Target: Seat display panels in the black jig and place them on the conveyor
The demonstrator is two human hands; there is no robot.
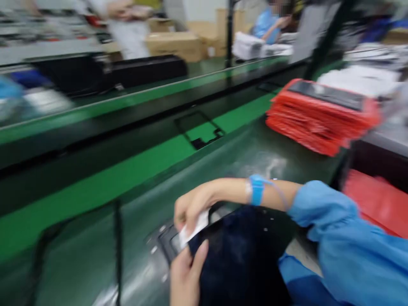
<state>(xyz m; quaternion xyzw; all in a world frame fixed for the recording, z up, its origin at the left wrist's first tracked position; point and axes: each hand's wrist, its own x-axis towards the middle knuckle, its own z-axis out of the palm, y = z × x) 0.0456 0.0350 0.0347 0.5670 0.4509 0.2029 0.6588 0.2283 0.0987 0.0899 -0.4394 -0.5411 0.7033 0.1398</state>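
Observation:
A dark, glossy flat panel (239, 255) is tilted up in front of me. My left hand (188, 272) is closed on its left edge, the thumb lying over the dark face. My right hand (193, 208) reaches across from the right and pinches a white cloth (199, 225) against the panel's upper left edge. A blue strap (256, 190) circles my right wrist. Beside my hands, partly hidden behind them, a black frame-like part (165, 240) lies on the green mat (143, 255).
Red padded sleeves (306, 123) are stacked at the right, a dark panel (328, 95) on top. A red sheet (376, 199) lies in a dark bin nearby. Thin black frames (117, 250) rest at left and on the green belt (153, 170). Co-workers (266, 23) are beyond cartons (175, 44).

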